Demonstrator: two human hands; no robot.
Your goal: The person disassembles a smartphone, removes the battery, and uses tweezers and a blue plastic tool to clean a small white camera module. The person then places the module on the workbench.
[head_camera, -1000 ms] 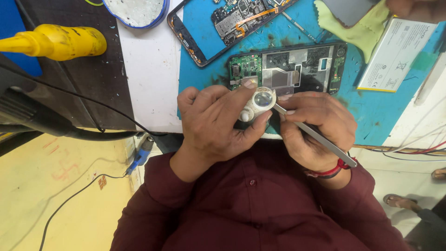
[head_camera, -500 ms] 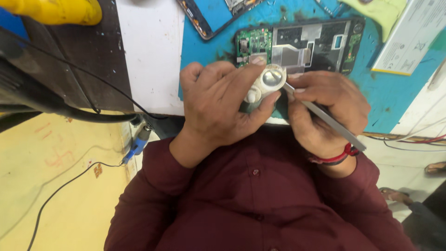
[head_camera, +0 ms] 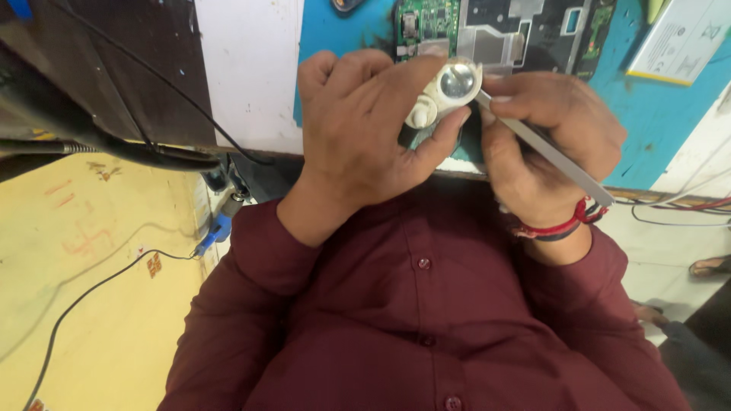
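My left hand grips a small white magnifier loupe, its round lens turned up near the bench edge. My right hand holds slim metal tweezers; their tip reaches under the loupe and the long end sticks out past my wrist, which wears a red thread band. Just beyond both hands lies an opened phone with a green circuit board and metal shields showing, resting on a blue work mat.
A white rectangular battery lies on the mat at the far right. Black cables run along the dark bench at left, with a blue plug hanging below. Yellow floor lies below left; my maroon shirt fills the foreground.
The view has dropped towards my chest, so the bench slid up and the yellow tool and second phone left the frame. Both hands stay together at the loupe.
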